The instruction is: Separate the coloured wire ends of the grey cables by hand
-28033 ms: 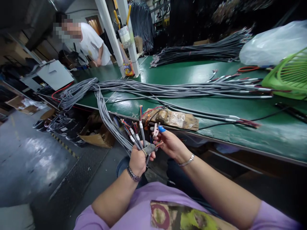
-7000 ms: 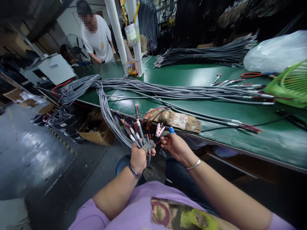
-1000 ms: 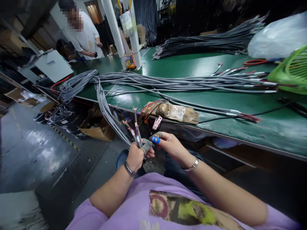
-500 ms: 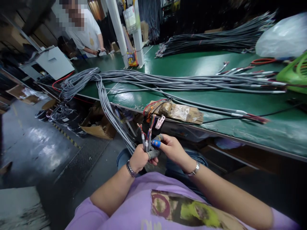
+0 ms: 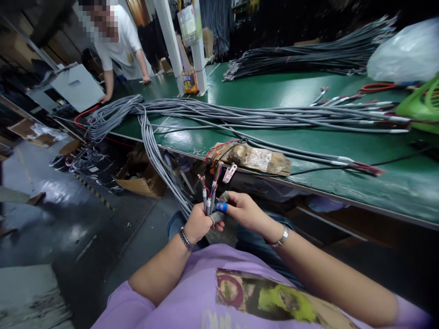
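Observation:
My left hand is wrapped around several grey cables near their ends. White collars and stripped, coloured wires stick up above the fist. A grey covering wraps the left thumb. Close against the cable ends is my right hand, its thumb and forefinger curled together in a pinch. Blue tape wraps the right thumb, and the forefinger has a greyish cover. Whatever lies between those fingertips is too small to make out. From the left fist the cables run up to the bench edge.
Long grey cables lie across the green bench. A wooden block with a pink clip sits at the front edge. Black cables, a plastic bag and a green basket lie farther right. A co-worker stands opposite.
My hands stay at the cable ends, with only slight finger movement. The co-worker has leaned forward, arms now apart, one hand by the white machine and the other on the bench.

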`<state>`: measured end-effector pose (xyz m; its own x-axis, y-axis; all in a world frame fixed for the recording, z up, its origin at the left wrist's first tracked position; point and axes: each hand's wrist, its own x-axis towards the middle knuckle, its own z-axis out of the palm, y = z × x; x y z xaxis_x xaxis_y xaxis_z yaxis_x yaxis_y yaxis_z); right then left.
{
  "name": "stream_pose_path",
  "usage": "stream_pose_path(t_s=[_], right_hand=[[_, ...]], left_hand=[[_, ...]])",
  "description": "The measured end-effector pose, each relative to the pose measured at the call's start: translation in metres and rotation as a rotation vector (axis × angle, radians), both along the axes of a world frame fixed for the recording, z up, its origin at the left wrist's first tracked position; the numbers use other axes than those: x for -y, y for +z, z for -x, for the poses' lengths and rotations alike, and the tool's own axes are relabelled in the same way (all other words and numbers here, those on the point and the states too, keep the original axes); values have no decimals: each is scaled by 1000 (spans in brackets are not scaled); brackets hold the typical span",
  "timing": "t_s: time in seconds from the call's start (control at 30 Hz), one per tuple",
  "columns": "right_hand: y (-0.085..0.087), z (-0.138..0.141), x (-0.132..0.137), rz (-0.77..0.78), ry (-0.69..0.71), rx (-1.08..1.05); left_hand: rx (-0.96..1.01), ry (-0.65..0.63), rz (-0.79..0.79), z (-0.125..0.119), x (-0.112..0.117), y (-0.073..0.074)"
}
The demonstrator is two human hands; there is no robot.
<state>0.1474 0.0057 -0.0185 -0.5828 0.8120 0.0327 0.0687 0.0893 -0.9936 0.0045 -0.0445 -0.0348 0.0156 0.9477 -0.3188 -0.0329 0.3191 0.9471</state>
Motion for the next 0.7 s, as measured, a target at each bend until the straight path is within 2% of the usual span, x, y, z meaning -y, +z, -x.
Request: stream_pose_path(t_s=[0.07, 0.13, 0.2, 0.3, 0.4, 0.5, 0.7], right_hand=[[2, -2, -2, -164, 10, 79], [2, -4, -4, -248, 1, 98], [-3, -4, -5, -175, -23, 55], [-14, -2, -4, 70, -102, -41], [-23, -1, 0, 218, -165, -107], [-27, -3, 5, 272, -168, -146], [-24, -8, 0, 336, -170, -163]], left_hand=[[-19, -58, 31, 3, 0, 2], [-4, -38, 26, 5, 0, 3], [46, 34, -12, 5, 0, 3], [143, 181, -77, 3, 0, 2], [200, 290, -100, 0, -1, 1], [211, 307, -90, 0, -2, 1], [191, 259, -65, 1, -3, 3]])
